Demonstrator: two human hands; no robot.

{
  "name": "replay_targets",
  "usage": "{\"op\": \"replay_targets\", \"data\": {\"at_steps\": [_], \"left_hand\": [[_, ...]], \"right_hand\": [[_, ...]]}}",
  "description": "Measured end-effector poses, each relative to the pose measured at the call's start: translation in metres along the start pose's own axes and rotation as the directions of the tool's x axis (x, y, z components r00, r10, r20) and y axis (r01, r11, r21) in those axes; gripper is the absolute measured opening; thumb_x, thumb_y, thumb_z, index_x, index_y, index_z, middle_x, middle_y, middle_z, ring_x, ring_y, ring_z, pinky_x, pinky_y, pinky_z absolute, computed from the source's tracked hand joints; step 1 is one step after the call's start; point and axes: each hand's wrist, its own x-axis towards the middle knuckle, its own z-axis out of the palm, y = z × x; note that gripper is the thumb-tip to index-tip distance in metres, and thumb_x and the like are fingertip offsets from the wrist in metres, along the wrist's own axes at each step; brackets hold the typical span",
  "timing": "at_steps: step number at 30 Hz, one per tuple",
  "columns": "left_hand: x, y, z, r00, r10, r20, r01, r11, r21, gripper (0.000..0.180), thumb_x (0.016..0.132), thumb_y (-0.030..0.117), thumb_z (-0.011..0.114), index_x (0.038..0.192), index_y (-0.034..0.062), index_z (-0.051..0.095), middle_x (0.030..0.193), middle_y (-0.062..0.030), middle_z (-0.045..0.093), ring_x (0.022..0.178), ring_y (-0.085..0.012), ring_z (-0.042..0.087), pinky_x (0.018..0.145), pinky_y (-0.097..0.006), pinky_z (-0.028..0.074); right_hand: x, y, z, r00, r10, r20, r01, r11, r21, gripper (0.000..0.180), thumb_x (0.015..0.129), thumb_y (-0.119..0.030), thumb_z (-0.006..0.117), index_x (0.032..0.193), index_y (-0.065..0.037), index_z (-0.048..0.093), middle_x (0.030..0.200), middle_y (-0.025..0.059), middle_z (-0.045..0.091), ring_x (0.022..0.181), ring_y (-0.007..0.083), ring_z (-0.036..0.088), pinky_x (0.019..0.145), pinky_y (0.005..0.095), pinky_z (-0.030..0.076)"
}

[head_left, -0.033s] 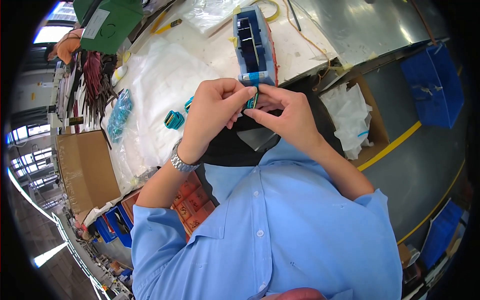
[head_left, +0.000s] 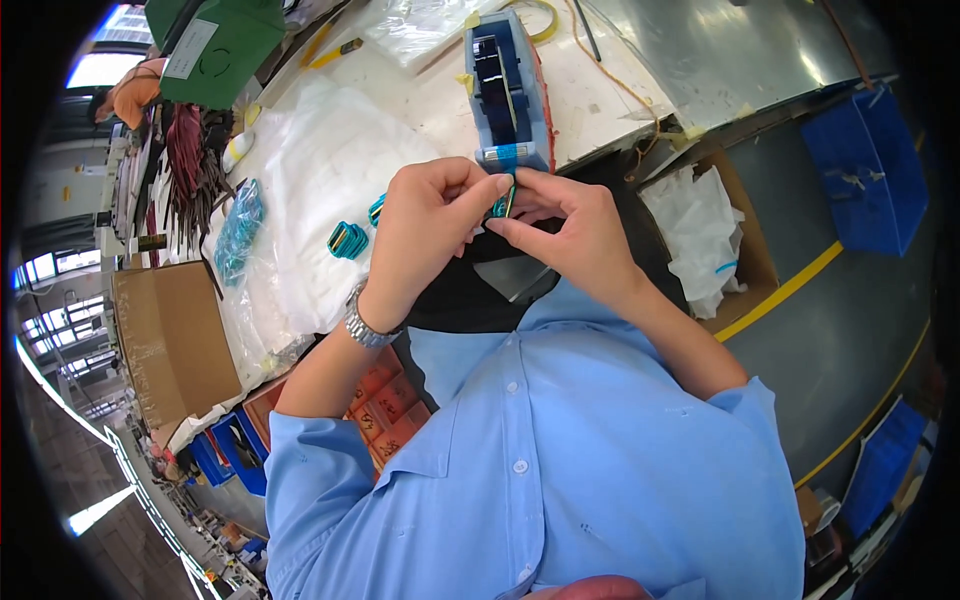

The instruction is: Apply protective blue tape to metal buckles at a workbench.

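Observation:
My left hand (head_left: 430,220) and my right hand (head_left: 580,228) meet in front of a blue tape dispenser (head_left: 531,115). Between their fingertips is a small teal bundle (head_left: 501,207) with a yellowish edge, its kind too small to make out. Both hands pinch it, and fingers partly cover it. A strip of blue tape (head_left: 508,153) lies over the dispenser's front lip, just beyond my fingertips. On the table to the left rests a similar teal bundle (head_left: 347,240). Another teal piece (head_left: 377,209) shows partly behind my left hand.
White sheeting (head_left: 320,150) covers the table's left part, beside a clear bag of teal pieces (head_left: 240,230). A cardboard box (head_left: 175,345) stands at left. At right, an open carton (head_left: 752,235) holds white plastic. A green machine housing (head_left: 235,45) is at the far left.

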Motion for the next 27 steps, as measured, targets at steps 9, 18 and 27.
{"op": "replay_targets", "data": {"at_steps": [9, 18, 27], "left_hand": [[-0.034, -0.022, 0.019, 0.756, 0.623, -0.200, -0.460, 0.723, 0.516, 0.028, 0.092, -0.006, 0.079, 0.119, 0.0006, 0.076, 0.101, -0.0095, 0.077, 0.082, -0.0158, 0.075, 0.074, -0.029, 0.060], [-0.014, -0.032, 0.028, 0.524, 0.848, -0.079, -0.641, 0.454, 0.619, 0.046, 0.086, -0.003, 0.081, 0.130, 0.0014, 0.071, 0.093, -0.0137, 0.074, 0.081, -0.0292, 0.073, 0.071, -0.038, 0.059], [-0.054, -0.064, 0.042, 0.871, 0.456, -0.183, -0.419, 0.884, 0.205, 0.040, 0.093, -0.007, 0.077, 0.132, -0.0015, 0.072, 0.096, -0.0082, 0.077, 0.081, -0.0148, 0.078, 0.076, -0.027, 0.062]], "right_hand": [[0.001, -0.002, 0.004, 0.995, 0.081, -0.062, -0.072, 0.988, 0.134, 0.038, 0.097, -0.011, 0.082, 0.131, 0.004, 0.075, 0.098, 0.0076, 0.083, 0.091, 0.0079, 0.076, 0.084, 0.0239, 0.061], [0.001, -0.005, 0.009, 0.983, 0.143, -0.116, -0.114, 0.967, 0.227, 0.029, 0.103, -0.013, 0.078, 0.121, 0.009, 0.078, 0.102, 0.0106, 0.083, 0.093, 0.0084, 0.075, 0.082, 0.0232, 0.060], [-0.040, 0.021, -0.004, 0.914, 0.400, 0.071, -0.400, 0.856, 0.329, 0.034, 0.111, -0.025, 0.068, 0.112, 0.007, 0.078, 0.098, 0.0137, 0.081, 0.087, 0.0165, 0.079, 0.081, 0.0286, 0.064]]}}
